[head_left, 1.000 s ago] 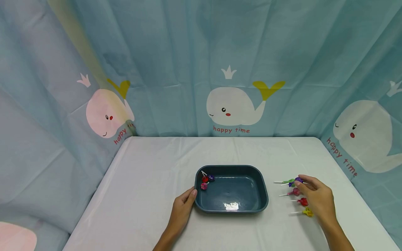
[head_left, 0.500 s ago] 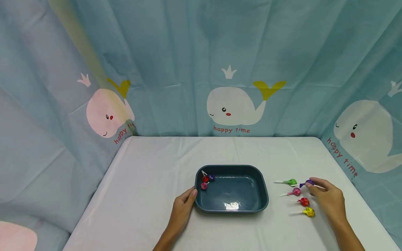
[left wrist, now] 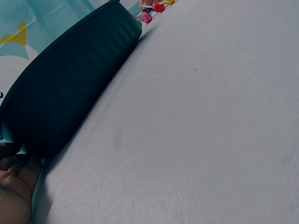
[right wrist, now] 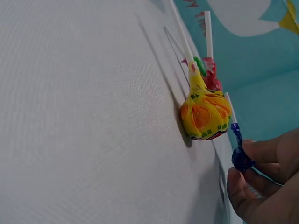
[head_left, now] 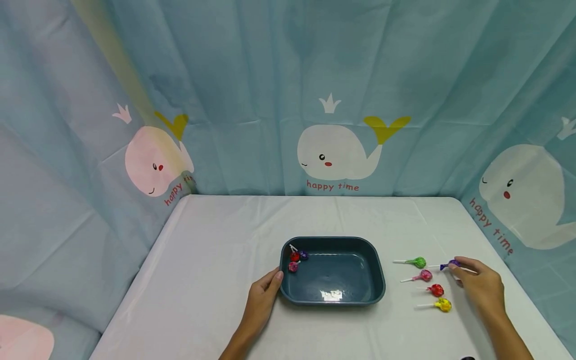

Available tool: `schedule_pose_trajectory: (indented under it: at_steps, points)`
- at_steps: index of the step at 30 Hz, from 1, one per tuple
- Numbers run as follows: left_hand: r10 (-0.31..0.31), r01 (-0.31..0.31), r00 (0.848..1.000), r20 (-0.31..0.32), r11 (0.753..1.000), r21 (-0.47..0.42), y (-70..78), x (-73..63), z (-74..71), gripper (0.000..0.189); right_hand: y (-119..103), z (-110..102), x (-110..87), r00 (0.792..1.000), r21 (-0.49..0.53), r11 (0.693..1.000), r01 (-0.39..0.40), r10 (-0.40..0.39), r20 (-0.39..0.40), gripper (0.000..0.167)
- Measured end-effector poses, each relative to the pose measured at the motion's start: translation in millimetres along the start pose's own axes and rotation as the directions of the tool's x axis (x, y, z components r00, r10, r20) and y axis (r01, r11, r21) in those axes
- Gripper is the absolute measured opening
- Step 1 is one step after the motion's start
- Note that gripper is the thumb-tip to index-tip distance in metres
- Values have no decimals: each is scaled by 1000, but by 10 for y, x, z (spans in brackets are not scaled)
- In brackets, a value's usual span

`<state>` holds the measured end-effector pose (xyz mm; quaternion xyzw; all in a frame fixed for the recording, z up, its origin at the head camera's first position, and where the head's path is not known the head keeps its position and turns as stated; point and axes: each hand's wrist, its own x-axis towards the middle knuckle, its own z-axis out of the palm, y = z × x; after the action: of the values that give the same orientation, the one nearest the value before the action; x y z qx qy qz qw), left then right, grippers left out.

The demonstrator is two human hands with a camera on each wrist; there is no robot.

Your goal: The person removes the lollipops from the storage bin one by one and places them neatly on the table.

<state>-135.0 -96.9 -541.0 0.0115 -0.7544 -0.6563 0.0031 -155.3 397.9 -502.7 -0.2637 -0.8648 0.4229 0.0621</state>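
Observation:
My left hand (head_left: pixel 260 301) grips the left end of a dark blue-green plastic tray (head_left: pixel 346 275), thumb on the rim and fingers against the outside wall. Inside, at the tray's left end, lie a red lollipop (head_left: pixel 294 257), a purple one and a pink one (head_left: pixel 293 267). On the right side of the table, my right hand (head_left: pixel 482 286) pinches a purple lollipop (right wrist: pixel 241 160) by its wrapped head, stick pointing left. Near that hand lie a green lollipop (head_left: pixel 419 262), a pink lollipop (head_left: pixel 425 275), a red lollipop (head_left: pixel 436 290) and a yellow lollipop (right wrist: pixel 205 114).
A white cloth (head_left: pixel 216 250) covers the table. Blue curtains (head_left: pixel 252 100) with printed whales stand behind it and along both sides. The tip of a dark object (head_left: pixel 468 358) shows at the bottom edge of the head view.
My right hand has moved right with the purple lollipop, away from the green one, whose head now shows fully. The left hand and tray stay put.

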Motion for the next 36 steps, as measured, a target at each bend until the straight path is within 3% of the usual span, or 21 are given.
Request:
schedule_pose_trajectory:
  at_steps: [20,30,36]
  points:
    - [9,-9,1000,-1,1000,21,1,6,-2,51,63,61,211,999,-60,998,29,-30,-19,45]
    - [54,-54,999,2,998,27,-13,-11,0,50,46,45,220,1000,-61,998,22,-23,-12,48]
    - [25,-25,1000,5,1000,15,0,-9,-2,51,53,21,222,1000,-70,997,22,-23,-14,48]
